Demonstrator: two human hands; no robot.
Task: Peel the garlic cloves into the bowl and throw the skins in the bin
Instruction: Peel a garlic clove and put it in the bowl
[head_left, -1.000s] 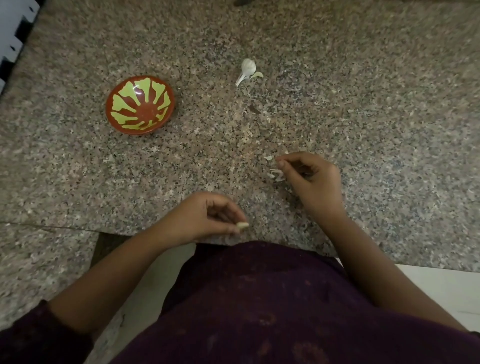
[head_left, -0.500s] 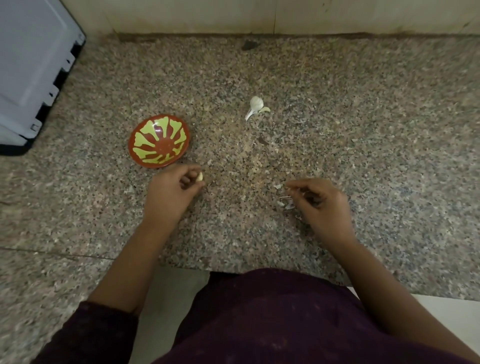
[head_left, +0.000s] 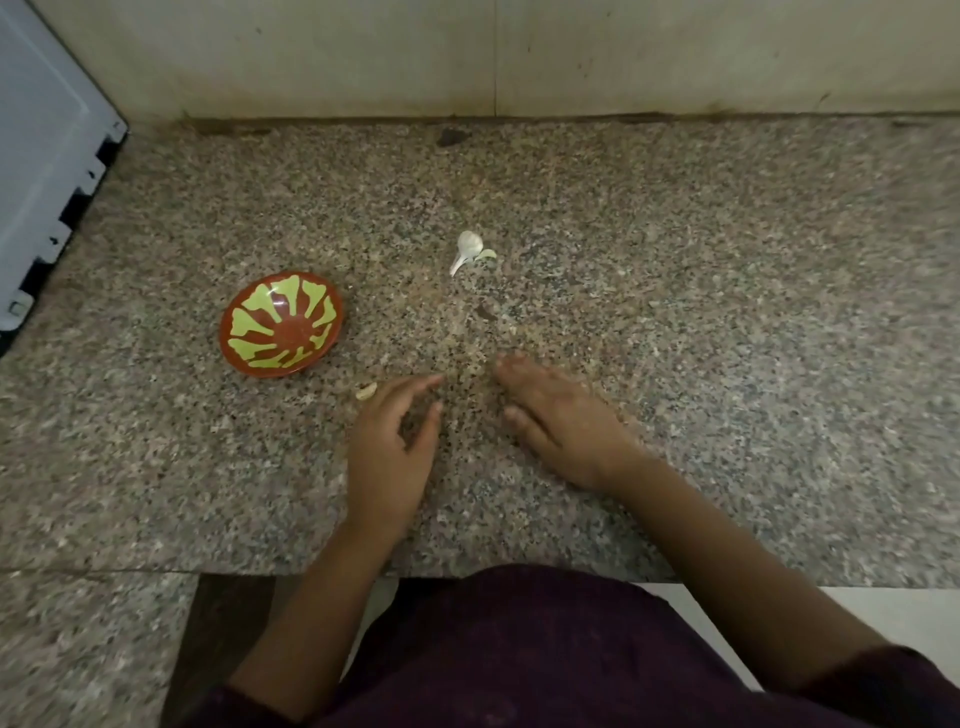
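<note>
Lying outside the bowl (head_left: 291, 332), just off its near-right rim on the surface (head_left: 727, 364): peeled clove (head_left: 366, 391), small, pale cream, smooth, crescent-shaped, long axis roughly side to side, end away from the bowl tipped up a little. Not in the bowl yet. Sits on the bowl side of the left hand (head_left: 389, 447), just beside the outer edge of its fingers (head_left: 415, 385); touching or not, cannot tell. Left hand clearly nearer to it than right hand (head_left: 561, 421), further out from the bowl. Left fingers released, loosely spread, thumb apart, holding nothing. Right hand flat, palm down, fingers straight on the stone, blurred; skins under it or not, cannot tell. Likely next: pinch the clove with the left, short hop over to the bowl. Well right of the bowl and a bit further back: unpeeled garlic piece (head_left: 469, 248), white, papery, bulbous with a tapering tail, pale-green scrap (head_left: 487, 254) touching it. Bowl round, shallow, glossy red with yellow-green petal pattern, nothing seen inside. Surface speckled polished granite. Bin not in view.
</note>
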